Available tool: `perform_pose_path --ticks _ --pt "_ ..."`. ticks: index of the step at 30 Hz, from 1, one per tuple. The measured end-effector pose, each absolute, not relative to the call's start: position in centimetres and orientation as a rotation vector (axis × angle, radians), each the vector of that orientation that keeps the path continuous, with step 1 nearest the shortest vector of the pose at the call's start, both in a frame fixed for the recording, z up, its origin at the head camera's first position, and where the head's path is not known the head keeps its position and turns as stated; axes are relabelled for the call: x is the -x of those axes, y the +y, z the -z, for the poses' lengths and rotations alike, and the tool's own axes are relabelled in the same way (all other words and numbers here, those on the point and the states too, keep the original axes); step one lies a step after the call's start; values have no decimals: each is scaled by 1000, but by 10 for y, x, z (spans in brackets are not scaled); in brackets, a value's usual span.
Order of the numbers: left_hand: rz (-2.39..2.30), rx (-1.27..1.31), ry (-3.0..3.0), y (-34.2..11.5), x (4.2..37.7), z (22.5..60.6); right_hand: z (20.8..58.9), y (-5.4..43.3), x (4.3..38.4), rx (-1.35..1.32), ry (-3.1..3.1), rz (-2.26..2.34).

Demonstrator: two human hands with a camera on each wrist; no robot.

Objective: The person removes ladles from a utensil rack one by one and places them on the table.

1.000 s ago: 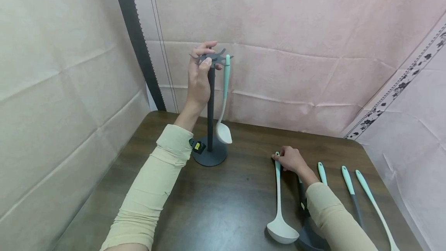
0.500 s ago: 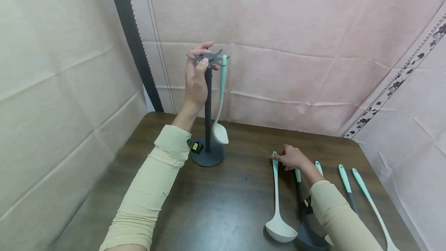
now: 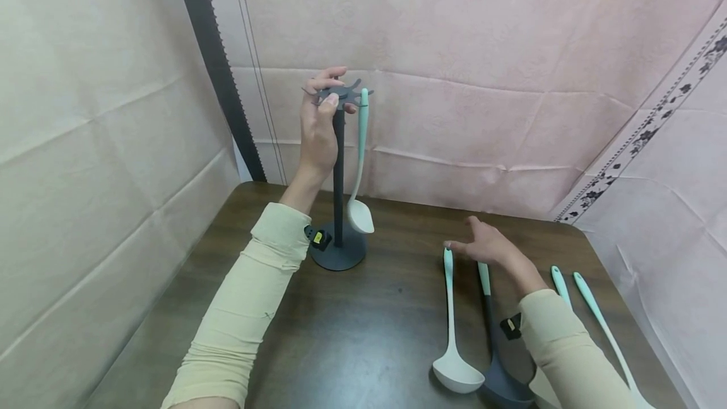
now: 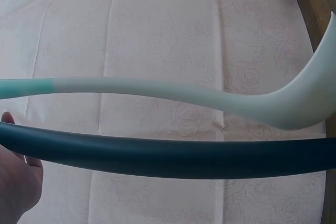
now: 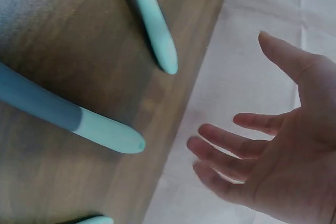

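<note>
My left hand [image 3: 319, 134] grips the hooked top of a dark grey utensil stand [image 3: 338, 175], thumb on the hub and fingers around its far side. From a hook at the right hangs a white spoon [image 3: 360, 216] with a mint handle. Its curved neck runs alongside the stand's pole [image 4: 210, 158] in the left wrist view. My right hand [image 3: 491, 245] hovers with spread fingers by the handle end of a white ladle [image 3: 457, 376] on the table. In the right wrist view, that hand [image 5: 294, 150] holds nothing, and its fingertips are apart from the mint handle ends.
Right of the ladle lies a dark utensil [image 3: 502, 384] with a broad head and mint handle [image 5: 113, 134]. More mint-handled utensils [image 3: 602, 317] lie farther right, partly hidden by the right sleeve. Pale cloth walls [image 3: 454, 112] surround the brown table [image 3: 341, 333] at the back and sides.
The right hand has let go of the ladle's handle end, spread its fingers and lifted slightly back. The ladle stays on the table. The left hand keeps its grip on the stand.
</note>
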State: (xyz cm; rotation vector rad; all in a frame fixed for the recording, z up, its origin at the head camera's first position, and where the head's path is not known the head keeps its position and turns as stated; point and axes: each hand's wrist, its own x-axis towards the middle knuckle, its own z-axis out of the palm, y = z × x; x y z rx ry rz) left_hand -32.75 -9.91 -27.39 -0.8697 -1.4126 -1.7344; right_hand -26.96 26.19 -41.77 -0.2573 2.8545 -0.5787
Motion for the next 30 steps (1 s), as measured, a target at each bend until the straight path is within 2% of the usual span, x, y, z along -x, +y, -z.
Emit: perform_pose_path --ticks 8,16,30 --pt "1734 866 -1412 -99 328 274 407 257 266 319 2990 458" --pt "1734 863 -1415 -100 327 274 403 255 264 397 3234 533" --pt "1760 842 -1403 -99 326 273 393 251 262 377 3285 565"
